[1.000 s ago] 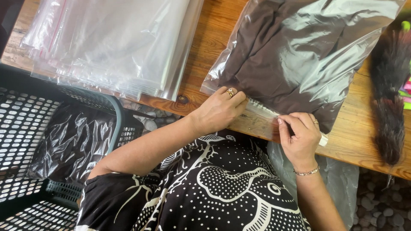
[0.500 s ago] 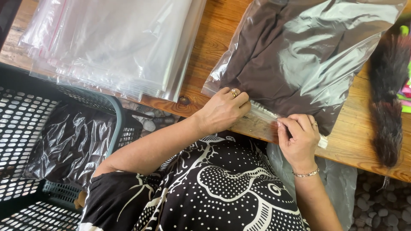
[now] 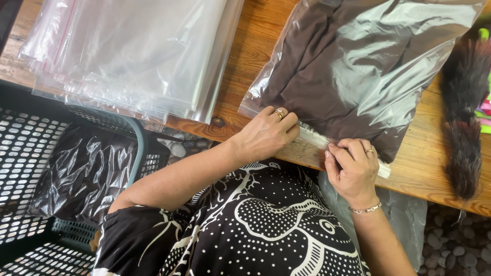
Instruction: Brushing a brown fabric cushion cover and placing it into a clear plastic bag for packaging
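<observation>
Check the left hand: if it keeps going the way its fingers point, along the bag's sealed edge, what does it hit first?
Probably the right hand, pinching the same zip strip of the clear bag. The left hand points along it.

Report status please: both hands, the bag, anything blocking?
Left hand and right hand both pinching the clear bag's zip edge. Dark brown cloth inside, flat on wooden table. Nothing blocking.

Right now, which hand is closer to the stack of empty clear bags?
Left. The left hand rests on the filled bag's near edge, just right of the stack of empty clear bags. The right hand pinches the same edge farther right.
</observation>
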